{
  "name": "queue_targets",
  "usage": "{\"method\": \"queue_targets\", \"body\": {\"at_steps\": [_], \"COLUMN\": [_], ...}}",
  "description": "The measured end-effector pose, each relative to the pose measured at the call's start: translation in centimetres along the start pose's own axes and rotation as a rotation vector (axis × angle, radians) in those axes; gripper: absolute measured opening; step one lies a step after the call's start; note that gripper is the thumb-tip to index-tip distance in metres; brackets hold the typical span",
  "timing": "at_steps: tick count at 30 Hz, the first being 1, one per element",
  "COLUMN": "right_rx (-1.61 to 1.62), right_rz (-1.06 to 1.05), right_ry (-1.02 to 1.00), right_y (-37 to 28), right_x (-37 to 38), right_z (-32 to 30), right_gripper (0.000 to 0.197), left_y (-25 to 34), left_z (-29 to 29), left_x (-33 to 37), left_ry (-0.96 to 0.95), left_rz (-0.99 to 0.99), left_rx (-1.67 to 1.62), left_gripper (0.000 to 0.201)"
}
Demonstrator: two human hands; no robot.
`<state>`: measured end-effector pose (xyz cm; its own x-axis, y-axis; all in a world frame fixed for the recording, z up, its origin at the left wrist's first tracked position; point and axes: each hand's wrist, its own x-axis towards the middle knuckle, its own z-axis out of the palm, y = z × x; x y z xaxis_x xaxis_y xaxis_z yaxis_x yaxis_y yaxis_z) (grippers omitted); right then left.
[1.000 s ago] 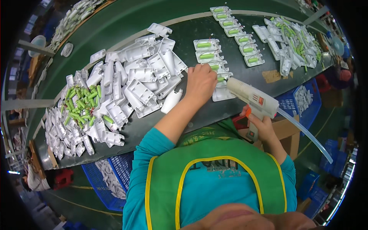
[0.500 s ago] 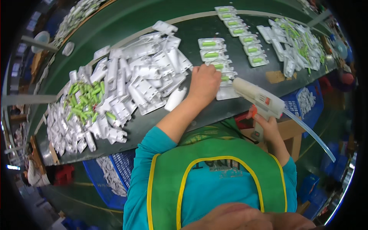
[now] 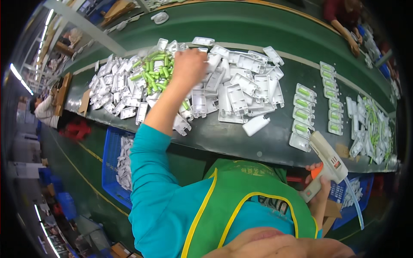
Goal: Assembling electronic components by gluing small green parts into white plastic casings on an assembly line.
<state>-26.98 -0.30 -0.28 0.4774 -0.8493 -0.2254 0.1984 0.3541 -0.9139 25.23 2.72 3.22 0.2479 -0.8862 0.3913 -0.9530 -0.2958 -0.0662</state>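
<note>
Looks like smooth white plastic on casings [image 3: 237, 98] and glue gun [image 3: 330, 161], slightly shiny on green cells [image 3: 303, 92], translucent on glue stick [image 3: 355, 202]; matt cloth on apron [image 3: 241, 176]; smooth on dark desk [image 3: 223, 137].

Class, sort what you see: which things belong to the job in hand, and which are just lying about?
Belonging to the job:
glue gun, in the right hand
white casings and green cylinders, by the left hand
rows of casings

Apparently lying about:
cardboard scrap
blue basket
</note>
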Motion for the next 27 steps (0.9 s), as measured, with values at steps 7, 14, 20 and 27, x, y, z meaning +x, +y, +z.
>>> {"method": "queue_targets", "body": {"at_steps": [7,14,20,27], "right_rx": [0.023,0.025,0.012,-0.117], "right_rz": [-0.016,-0.021,-0.037,-0.049], "right_ry": [-0.032,-0.064,-0.083,-0.009], "right_y": [0.2,-0.4,-0.7,-0.6], "right_x": [0.1,0.7,0.0,-1.1], "right_z": [0.1,0.9,1.7,0.8], "right_gripper": [0.048,0.049,0.048,0.045], "left_y": [-8.5,-7.2,-4.8,-4.5], "left_z": [1.5,1.7,2.7,1.7], "left_x": [-2.6,-3.2,-2.0,-1.3], "left_ry": [-0.256,-0.284,-0.401,-0.155], "left_rz": [-0.091,-0.143,-0.296,-0.351], "left_rx": [-0.128,-0.304,-0.401,-0.981], "left_gripper": [0.015,0.023,0.032,0.019]}}
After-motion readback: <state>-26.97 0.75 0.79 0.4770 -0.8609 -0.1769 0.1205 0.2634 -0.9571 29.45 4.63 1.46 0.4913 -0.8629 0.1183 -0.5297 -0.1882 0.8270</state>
